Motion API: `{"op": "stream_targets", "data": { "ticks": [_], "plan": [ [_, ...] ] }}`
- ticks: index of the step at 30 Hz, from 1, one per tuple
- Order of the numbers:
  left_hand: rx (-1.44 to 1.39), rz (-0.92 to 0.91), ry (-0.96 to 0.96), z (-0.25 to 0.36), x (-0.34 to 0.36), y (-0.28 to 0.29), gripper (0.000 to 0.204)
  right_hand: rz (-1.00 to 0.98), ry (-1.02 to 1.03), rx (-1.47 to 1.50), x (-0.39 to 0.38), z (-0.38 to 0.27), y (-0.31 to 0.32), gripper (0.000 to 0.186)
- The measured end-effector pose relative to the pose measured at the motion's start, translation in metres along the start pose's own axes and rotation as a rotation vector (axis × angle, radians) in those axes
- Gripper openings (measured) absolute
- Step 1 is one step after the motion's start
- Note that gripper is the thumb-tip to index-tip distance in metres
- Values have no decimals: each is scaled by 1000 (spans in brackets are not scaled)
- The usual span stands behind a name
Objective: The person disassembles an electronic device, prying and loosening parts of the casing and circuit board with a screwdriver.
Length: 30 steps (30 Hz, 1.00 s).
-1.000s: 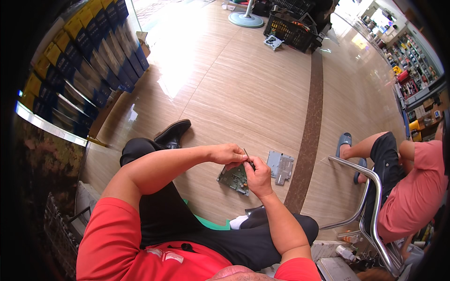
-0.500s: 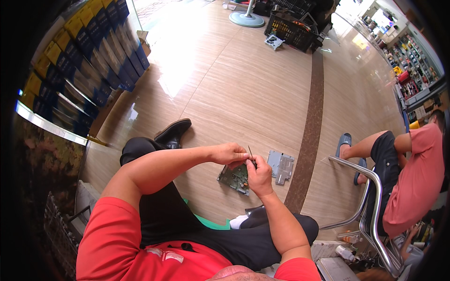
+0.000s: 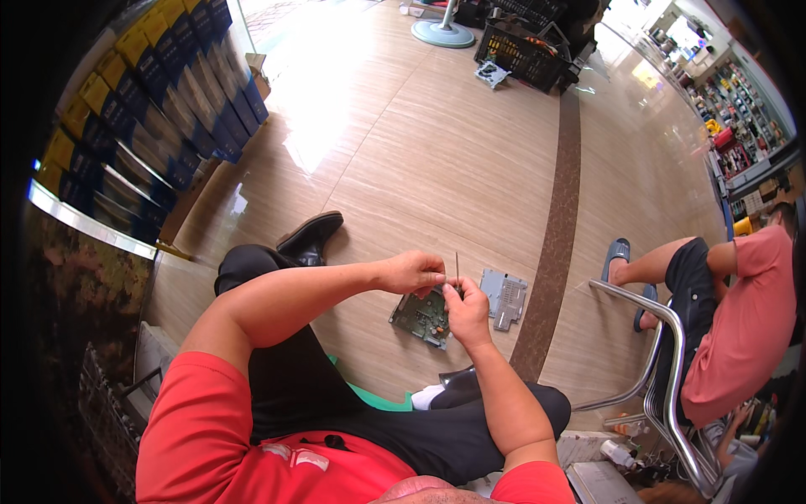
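Above a green circuit board [image 3: 417, 322] on the floor, my two hands meet almost fingertip to fingertip. My right hand [image 3: 468, 312] is closed round a screwdriver [image 3: 457, 264]; its thin shaft points up and away, and the handle is hidden in my fist. The fingers of my left hand [image 3: 414, 274] are pinched together next to the shaft. Whatever they hold is too small to make out. Right of the board lies a grey metal cover plate [image 3: 495, 287], with a lighter slotted piece [image 3: 510, 307] over its right part.
A black shoe [image 3: 311, 239] is on the floor beyond my left arm. To the right, a person in a pink shirt [image 3: 747, 328] sits near a metal chair frame [image 3: 667, 319]. Boxed goods [image 3: 159, 109] stand at the left, a black crate [image 3: 525, 57] and a round stand base [image 3: 442, 34] far ahead.
The screwdriver's shaft has swung from leaning left to nearly upright and shows longer. My left hand has shifted slightly up; the board and plate have stayed put.
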<state>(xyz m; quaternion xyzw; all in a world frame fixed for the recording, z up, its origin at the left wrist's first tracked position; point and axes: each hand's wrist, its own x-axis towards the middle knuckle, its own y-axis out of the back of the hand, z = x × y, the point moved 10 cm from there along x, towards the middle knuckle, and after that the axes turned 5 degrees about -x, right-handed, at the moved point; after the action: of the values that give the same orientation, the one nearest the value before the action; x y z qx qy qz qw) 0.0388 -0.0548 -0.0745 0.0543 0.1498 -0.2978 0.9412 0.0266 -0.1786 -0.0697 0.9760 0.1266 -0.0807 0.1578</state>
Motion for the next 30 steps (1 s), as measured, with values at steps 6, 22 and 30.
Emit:
{"op": "stream_targets", "data": {
  "ticks": [6,22,30],
  "plan": [
    [37,-6,11,2,-2,0,24,14,56,-94,-3,-10,1,14],
    [28,-75,83,-3,-3,-3,23,19,194,-210,-9,-33,2,15],
    [-5,-74,71,-11,-2,-1,23,20,214,-233,-10,-37,1,14]
  ]
}}
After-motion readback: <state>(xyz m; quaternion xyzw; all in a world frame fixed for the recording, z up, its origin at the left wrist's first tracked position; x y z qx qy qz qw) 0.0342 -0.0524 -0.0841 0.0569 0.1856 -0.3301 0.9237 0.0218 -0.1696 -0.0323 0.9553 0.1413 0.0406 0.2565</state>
